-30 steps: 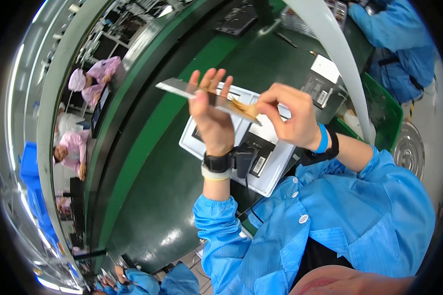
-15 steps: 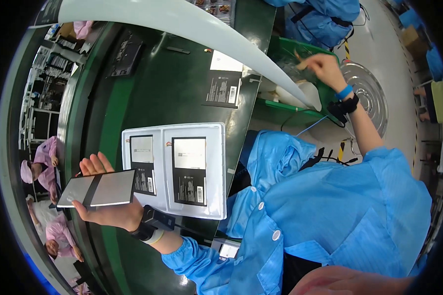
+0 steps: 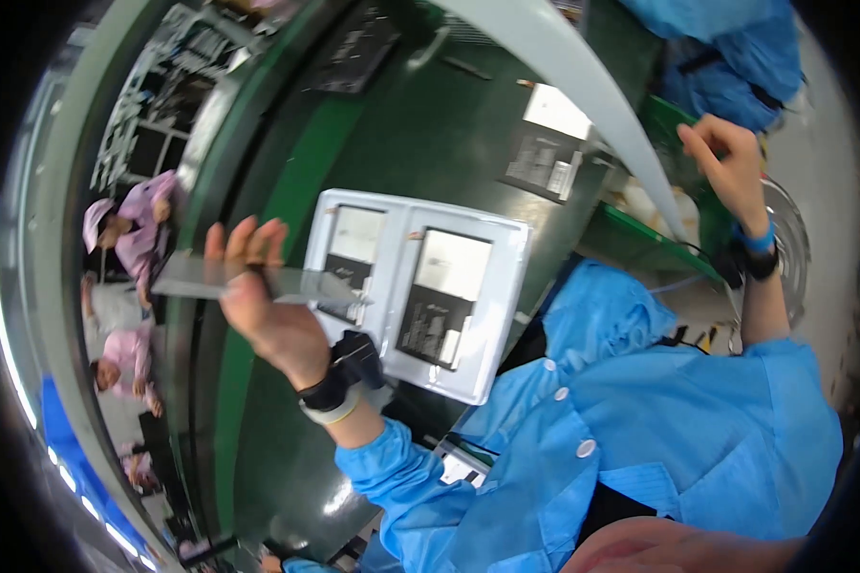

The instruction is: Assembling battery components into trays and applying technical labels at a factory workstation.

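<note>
My left hand [image 3: 277, 325] is closed around a thin flat battery pack [image 3: 186, 277], pinched between thumb and fingers. The pack is turned nearly edge-on and smeared by motion. It passes in front of the corner of a white two-compartment tray [image 3: 506, 306]. One flat battery pack with a white-and-black label [image 3: 435, 329] lies in the right compartment; a similar pack [image 3: 358, 234] in the left one is partly covered by the held pack. My right hand [image 3: 731, 162] is raised over a green bin [image 3: 640, 234], fingers loosely bent and apart, with nothing visible in them.
Another labelled battery pack [image 3: 545, 158] lies on the green table [image 3: 420, 143]. A pale curved arm [image 3: 564, 67] crosses above the table and reaches down to the bin. A dark flat case [image 3: 354, 53] sits at the far side. Other people in pink [image 3: 139, 224] work beyond.
The held pack has tipped from its broad face to nearly edge-on as my left hand turned. A tan scrap at my right fingers no longer shows. The whole view has shifted.
</note>
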`<action>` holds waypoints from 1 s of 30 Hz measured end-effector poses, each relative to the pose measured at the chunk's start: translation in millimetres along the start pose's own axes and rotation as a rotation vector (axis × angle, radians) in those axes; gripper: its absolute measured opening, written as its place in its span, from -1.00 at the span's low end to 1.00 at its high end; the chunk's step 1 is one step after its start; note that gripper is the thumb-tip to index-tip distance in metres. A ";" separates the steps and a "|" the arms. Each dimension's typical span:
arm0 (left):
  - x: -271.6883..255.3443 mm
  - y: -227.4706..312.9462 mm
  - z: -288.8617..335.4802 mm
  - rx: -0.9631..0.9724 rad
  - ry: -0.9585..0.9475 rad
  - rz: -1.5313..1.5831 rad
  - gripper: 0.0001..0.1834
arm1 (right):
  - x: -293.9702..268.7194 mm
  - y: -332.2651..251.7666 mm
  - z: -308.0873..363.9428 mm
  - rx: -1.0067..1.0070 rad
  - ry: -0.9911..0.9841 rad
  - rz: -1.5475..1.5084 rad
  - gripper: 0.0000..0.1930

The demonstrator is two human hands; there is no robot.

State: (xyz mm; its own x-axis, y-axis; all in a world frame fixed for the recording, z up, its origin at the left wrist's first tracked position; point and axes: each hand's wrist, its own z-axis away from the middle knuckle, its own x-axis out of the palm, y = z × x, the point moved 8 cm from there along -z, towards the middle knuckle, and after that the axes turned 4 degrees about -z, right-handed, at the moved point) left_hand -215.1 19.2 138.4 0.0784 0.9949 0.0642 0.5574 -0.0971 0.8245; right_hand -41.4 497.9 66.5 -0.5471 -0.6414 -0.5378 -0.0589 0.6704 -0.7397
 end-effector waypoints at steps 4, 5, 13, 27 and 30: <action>25.8 29.7 11.0 0.171 -0.221 -0.591 -0.02 | 64.9 -132.3 2.7 -0.326 -0.306 -0.525 -0.85; 24.7 37.5 15.4 0.214 -0.242 -0.777 0.06 | 86.1 -160.6 -0.1 -0.370 -0.393 -0.625 -0.85; 71.9 42.4 27.8 0.221 -0.519 -1.029 0.07 | 176.3 -230.6 -45.3 -0.603 -0.320 -0.616 -0.79; 64.4 18.6 -13.7 0.158 -0.334 -0.651 0.13 | 110.5 -131.9 -58.7 -0.330 0.081 -0.697 -0.83; 37.7 -36.1 -66.0 -0.192 -0.294 -0.524 -0.55 | 89.1 -98.6 -67.4 -0.370 0.160 -0.630 -0.83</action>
State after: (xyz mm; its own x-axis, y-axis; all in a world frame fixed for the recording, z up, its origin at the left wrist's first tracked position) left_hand -286.8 62.1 148.1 0.0745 0.8566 -0.5106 0.4269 0.4354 0.7926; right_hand -140.7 399.8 118.9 -0.4298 -0.9025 0.0290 -0.6628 0.2935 -0.6889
